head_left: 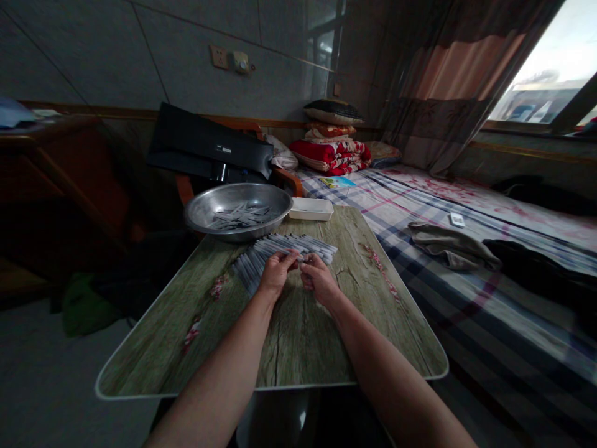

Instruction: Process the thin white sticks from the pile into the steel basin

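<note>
A fanned row of slim grey-and-white strips (280, 254) lies across the far half of the wood-patterned table (303, 336). Their exact kind is too small to tell. My left hand (278, 274) rests at the near end of the row, its fingers pinching into the strips. My right hand (319, 280) sits just beside it, with thumb and fingers closed on a small piece at the row's right part. The fingertips of both hands nearly meet, hiding what lies between them. A steel bowl (237, 211) holds more similar strips.
A white shallow tray (311, 209) stands at the table's far edge, next to the bowl. A black monitor (209, 143) leans behind them. To the right lies a bed with a checked sheet (466, 298), a folded cloth (448, 246) and a remote (458, 219).
</note>
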Demonstrator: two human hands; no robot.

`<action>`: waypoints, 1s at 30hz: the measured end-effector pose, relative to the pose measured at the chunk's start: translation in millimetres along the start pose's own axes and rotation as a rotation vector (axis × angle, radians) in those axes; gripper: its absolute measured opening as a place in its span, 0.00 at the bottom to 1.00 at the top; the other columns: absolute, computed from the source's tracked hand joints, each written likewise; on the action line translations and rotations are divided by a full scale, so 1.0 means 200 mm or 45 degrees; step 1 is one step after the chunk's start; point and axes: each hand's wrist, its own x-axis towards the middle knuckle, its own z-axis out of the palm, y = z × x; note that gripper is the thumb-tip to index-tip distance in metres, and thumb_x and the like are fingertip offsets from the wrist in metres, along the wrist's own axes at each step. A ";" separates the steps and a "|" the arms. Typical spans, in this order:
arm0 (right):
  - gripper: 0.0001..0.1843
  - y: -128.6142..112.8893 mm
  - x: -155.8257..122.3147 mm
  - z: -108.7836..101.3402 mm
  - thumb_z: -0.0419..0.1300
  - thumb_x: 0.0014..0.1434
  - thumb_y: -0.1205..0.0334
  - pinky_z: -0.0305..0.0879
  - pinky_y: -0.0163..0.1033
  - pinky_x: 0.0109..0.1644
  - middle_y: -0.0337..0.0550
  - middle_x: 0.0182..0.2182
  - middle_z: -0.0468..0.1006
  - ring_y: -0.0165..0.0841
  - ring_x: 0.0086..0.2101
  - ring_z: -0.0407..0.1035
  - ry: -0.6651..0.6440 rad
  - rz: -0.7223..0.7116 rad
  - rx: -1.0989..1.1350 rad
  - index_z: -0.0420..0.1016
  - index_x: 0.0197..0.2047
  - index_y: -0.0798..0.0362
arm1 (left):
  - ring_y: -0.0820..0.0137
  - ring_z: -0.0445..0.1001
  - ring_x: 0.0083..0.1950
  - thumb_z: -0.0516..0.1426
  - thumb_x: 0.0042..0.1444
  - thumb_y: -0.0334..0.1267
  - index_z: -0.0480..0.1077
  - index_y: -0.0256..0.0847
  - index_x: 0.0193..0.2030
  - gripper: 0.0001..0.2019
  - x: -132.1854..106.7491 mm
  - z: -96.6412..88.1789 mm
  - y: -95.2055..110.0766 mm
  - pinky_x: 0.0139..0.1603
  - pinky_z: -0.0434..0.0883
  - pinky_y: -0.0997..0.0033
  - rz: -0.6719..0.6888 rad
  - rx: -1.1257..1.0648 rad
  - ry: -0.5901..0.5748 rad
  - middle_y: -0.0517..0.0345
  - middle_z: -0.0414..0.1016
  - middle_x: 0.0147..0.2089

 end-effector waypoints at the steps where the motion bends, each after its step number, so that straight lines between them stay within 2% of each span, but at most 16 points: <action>1: 0.24 0.00 0.00 0.00 0.70 0.46 0.49 0.36 0.29 0.17 0.25 0.19 0.61 0.22 0.15 0.46 0.012 0.018 0.021 0.60 0.35 0.47 | 0.73 0.71 0.28 0.75 0.31 0.51 0.77 0.37 0.29 0.24 0.00 0.00 0.00 0.33 0.69 0.72 0.004 0.006 0.005 0.59 0.78 0.28; 3: 0.23 0.00 0.00 0.00 0.67 0.50 0.43 0.36 0.29 0.17 0.28 0.20 0.63 0.21 0.15 0.46 0.059 0.075 0.022 0.61 0.33 0.48 | 0.73 0.71 0.28 0.75 0.32 0.50 0.77 0.37 0.30 0.23 0.00 0.00 0.00 0.33 0.69 0.71 0.013 0.029 -0.005 0.59 0.78 0.28; 6: 0.26 0.00 0.01 -0.01 0.64 0.53 0.37 0.37 0.30 0.17 0.29 0.17 0.58 0.21 0.14 0.45 0.090 0.118 -0.060 0.60 0.28 0.50 | 0.74 0.71 0.27 0.74 0.35 0.49 0.77 0.37 0.30 0.21 -0.01 0.00 0.00 0.34 0.68 0.71 0.021 0.054 -0.031 0.59 0.78 0.29; 8: 0.24 0.00 0.01 -0.02 0.66 0.52 0.41 0.37 0.30 0.18 0.29 0.17 0.57 0.21 0.15 0.45 0.064 0.094 -0.081 0.60 0.27 0.50 | 0.74 0.71 0.27 0.74 0.36 0.49 0.77 0.37 0.30 0.20 -0.01 0.00 0.00 0.34 0.68 0.71 0.025 0.062 -0.033 0.59 0.78 0.29; 12: 0.20 0.00 0.00 0.00 0.69 0.45 0.53 0.36 0.29 0.18 0.26 0.18 0.58 0.22 0.15 0.46 0.052 0.073 -0.008 0.60 0.31 0.48 | 0.73 0.71 0.27 0.73 0.36 0.49 0.77 0.37 0.30 0.20 0.00 -0.01 -0.01 0.33 0.68 0.71 0.015 0.071 -0.018 0.60 0.77 0.27; 15: 0.19 0.00 0.00 0.01 0.65 0.48 0.47 0.35 0.30 0.17 0.28 0.19 0.62 0.21 0.15 0.46 0.077 0.127 -0.007 0.62 0.31 0.49 | 0.72 0.71 0.27 0.73 0.36 0.49 0.77 0.38 0.30 0.20 0.00 -0.01 -0.01 0.33 0.68 0.71 0.005 0.077 -0.043 0.61 0.77 0.27; 18: 0.22 0.01 0.00 0.01 0.61 0.54 0.42 0.35 0.31 0.18 0.30 0.17 0.57 0.21 0.15 0.44 0.075 0.157 -0.064 0.61 0.26 0.50 | 0.73 0.71 0.28 0.73 0.35 0.49 0.77 0.38 0.30 0.20 -0.01 0.00 0.00 0.34 0.69 0.71 0.024 0.100 -0.034 0.61 0.77 0.27; 20: 0.23 0.01 0.00 0.01 0.62 0.54 0.42 0.36 0.31 0.18 0.29 0.16 0.56 0.21 0.15 0.44 0.051 0.134 -0.052 0.60 0.25 0.50 | 0.73 0.71 0.28 0.73 0.35 0.49 0.77 0.38 0.30 0.20 -0.01 0.00 0.01 0.34 0.68 0.72 0.034 0.111 -0.022 0.61 0.76 0.27; 24: 0.20 0.01 0.00 0.01 0.70 0.48 0.51 0.35 0.30 0.18 0.27 0.19 0.59 0.21 0.15 0.45 0.025 0.093 0.032 0.62 0.31 0.49 | 0.72 0.72 0.28 0.73 0.34 0.50 0.76 0.38 0.30 0.21 -0.02 0.01 0.01 0.34 0.69 0.71 0.031 0.082 -0.020 0.61 0.77 0.27; 27: 0.22 0.01 0.01 0.00 0.67 0.50 0.44 0.34 0.30 0.18 0.29 0.21 0.63 0.20 0.15 0.44 0.022 0.192 0.098 0.62 0.32 0.50 | 0.72 0.72 0.28 0.73 0.35 0.49 0.75 0.39 0.30 0.20 -0.02 0.01 0.02 0.34 0.69 0.70 0.029 0.084 -0.034 0.60 0.77 0.27; 30: 0.24 0.02 0.02 -0.01 0.61 0.55 0.39 0.34 0.30 0.18 0.30 0.18 0.60 0.21 0.15 0.45 0.061 0.266 0.069 0.61 0.28 0.50 | 0.73 0.70 0.27 0.72 0.37 0.48 0.76 0.39 0.30 0.18 -0.02 0.00 0.02 0.33 0.67 0.71 0.061 0.119 -0.025 0.61 0.76 0.26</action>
